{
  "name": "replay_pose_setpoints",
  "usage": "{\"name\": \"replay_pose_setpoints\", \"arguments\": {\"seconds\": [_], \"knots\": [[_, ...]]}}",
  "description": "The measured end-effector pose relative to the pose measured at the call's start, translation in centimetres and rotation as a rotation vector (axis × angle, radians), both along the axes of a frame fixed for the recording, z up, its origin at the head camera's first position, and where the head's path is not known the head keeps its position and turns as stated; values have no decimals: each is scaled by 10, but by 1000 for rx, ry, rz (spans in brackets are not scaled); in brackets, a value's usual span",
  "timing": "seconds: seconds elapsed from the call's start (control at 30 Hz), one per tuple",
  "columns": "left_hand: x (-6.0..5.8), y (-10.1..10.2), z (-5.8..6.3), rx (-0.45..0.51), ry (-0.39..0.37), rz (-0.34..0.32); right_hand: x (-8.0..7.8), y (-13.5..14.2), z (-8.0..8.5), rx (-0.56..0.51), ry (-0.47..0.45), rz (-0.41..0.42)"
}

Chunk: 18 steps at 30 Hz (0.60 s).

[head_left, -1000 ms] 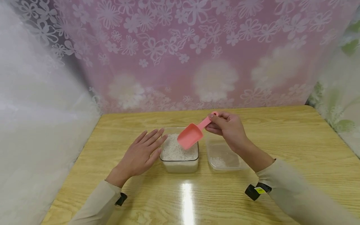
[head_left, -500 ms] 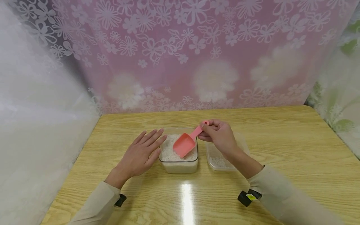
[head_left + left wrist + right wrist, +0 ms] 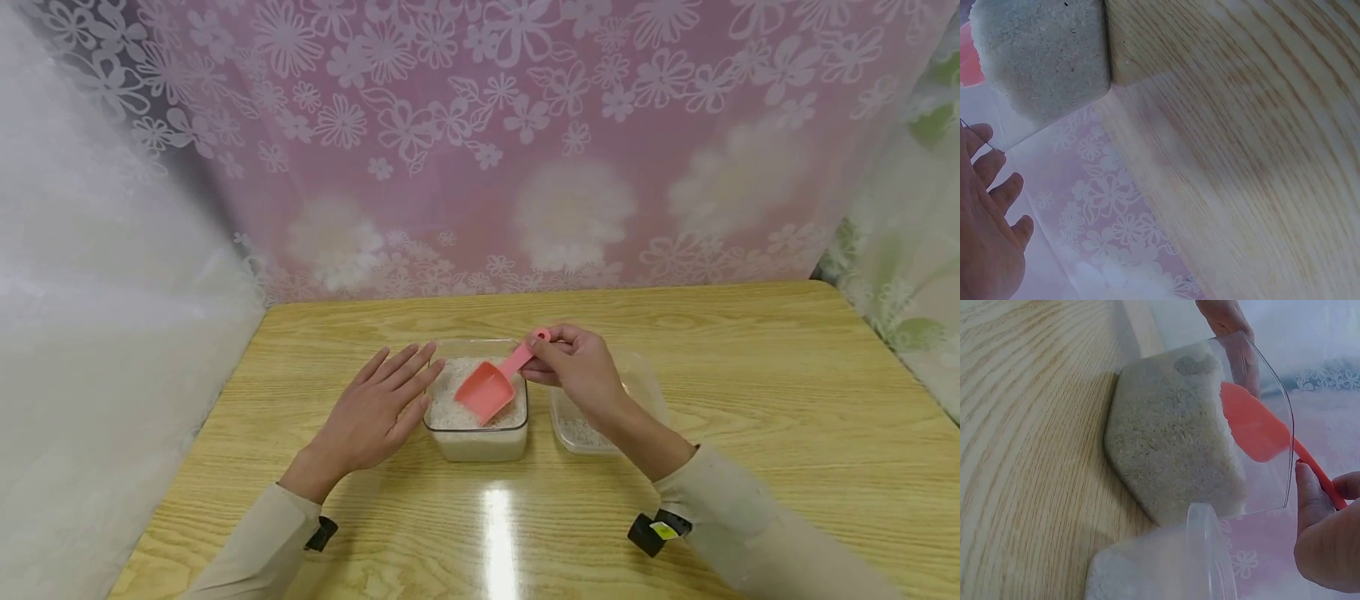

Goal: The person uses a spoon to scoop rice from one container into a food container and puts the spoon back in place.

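Observation:
A clear square container of white rice stands mid-table. My right hand pinches the handle of a pink scoop between thumb and fingers. In the right wrist view the lip of the scoop dips into the top of the rice, inside the container wall. My left hand lies with straight fingers against the container's left side, fingertips at the rim. The left wrist view shows those fingers beside the clear wall.
A second, clear plastic container with a little rice in the bottom stands just right of the first, partly under my right forearm. The wooden table ends at a pink flowered curtain behind and a pale one at the left.
My right hand has moved left and down with the scoop, lowering it from above the container to the rice. The left hand stays in place.

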<state>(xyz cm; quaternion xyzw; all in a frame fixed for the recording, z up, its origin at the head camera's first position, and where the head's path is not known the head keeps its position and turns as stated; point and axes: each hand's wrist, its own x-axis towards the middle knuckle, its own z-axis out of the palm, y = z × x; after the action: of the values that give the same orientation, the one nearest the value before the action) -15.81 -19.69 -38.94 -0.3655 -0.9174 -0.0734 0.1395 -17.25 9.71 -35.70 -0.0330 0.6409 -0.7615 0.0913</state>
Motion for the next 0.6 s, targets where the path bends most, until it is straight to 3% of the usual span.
{"name": "replay_pose_setpoints", "arguments": {"seconds": [0.6], "knots": [[-1, 0, -1, 9, 3, -4, 1, -10, 2, 3, -38, 37]]}}
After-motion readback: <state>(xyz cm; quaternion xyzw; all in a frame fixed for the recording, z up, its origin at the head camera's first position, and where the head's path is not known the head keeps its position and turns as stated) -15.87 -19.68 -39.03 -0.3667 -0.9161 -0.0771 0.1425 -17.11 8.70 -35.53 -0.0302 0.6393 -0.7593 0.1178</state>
